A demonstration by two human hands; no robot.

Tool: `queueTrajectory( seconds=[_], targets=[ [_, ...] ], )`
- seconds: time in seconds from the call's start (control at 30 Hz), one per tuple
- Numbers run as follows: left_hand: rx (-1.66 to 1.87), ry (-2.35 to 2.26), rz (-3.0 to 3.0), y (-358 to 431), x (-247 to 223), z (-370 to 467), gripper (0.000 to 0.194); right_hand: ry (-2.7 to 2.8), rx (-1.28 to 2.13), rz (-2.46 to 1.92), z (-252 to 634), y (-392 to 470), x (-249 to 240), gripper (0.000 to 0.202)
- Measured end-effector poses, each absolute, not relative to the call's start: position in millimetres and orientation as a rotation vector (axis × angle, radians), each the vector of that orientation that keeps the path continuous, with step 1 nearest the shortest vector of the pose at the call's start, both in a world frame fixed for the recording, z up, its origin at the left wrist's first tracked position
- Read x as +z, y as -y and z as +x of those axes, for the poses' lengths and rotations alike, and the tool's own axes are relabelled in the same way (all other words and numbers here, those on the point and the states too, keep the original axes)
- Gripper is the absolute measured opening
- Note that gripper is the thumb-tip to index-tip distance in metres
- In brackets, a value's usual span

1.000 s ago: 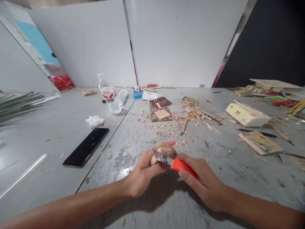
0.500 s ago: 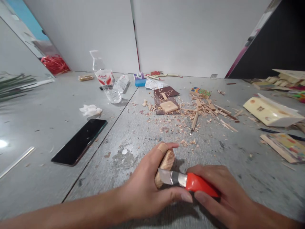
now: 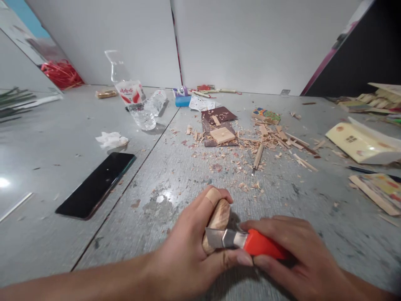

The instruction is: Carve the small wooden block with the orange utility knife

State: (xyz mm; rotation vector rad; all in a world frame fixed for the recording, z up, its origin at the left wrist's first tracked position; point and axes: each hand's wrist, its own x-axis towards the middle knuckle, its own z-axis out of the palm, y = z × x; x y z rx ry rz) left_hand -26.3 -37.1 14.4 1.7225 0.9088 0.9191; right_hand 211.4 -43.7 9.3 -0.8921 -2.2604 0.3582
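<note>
My left hand (image 3: pixel 191 238) is closed round a rounded piece of wood (image 3: pixel 221 214) with cut facets, low over the table. A bandage-like strip (image 3: pixel 213 196) wraps its index finger. My right hand (image 3: pixel 300 255) grips a carving knife by its red handle (image 3: pixel 263 244). The knife's flat metal blade (image 3: pixel 215 237) lies across the lower part of the wood. My left thumb reaches along beneath the blade, its tip near the handle and my right thumb. The wood's left side is hidden by my left fingers.
Wood shavings (image 3: pixel 275 140) and a small chisel-like tool (image 3: pixel 258 159) lie ahead. Behind them are brown sandpaper-like sheets (image 3: pixel 221 113) bearing a wooden block (image 3: pixel 222 135). Leftward are a phone (image 3: pixel 97 184), crumpled tissue (image 3: pixel 112 140) and clear bottles (image 3: pixel 130 92). A tissue pack (image 3: pixel 360 140) is right.
The knife blade has shifted slightly down and left along the wood. The wood has turned a little, showing more of its cut face. The camera view has shifted slightly.
</note>
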Motion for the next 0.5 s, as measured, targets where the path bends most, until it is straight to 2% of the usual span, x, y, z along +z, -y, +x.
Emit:
queueTrajectory(
  seconds=[0.2, 0.37, 0.5],
  targets=[
    [0.93, -0.96, 1.645, 40.4, 20.2, -22.4, 0.051, 2.271, 0.447, -0.918, 215.8, 44.4, 0.4, 0.029],
    [0.927, -0.978, 1.654, 41.1, 17.3, -21.8, 0.041, 2.27, 0.372, -0.907, 214.0, 42.1, 2.5, 0.03],
    [0.972, -1.0, 1.746, 43.4, 16.6, -22.1, 0.042, 2.262, 0.357, -0.916, 213.7, 43.1, 2.4, 0.03]
  ],
)
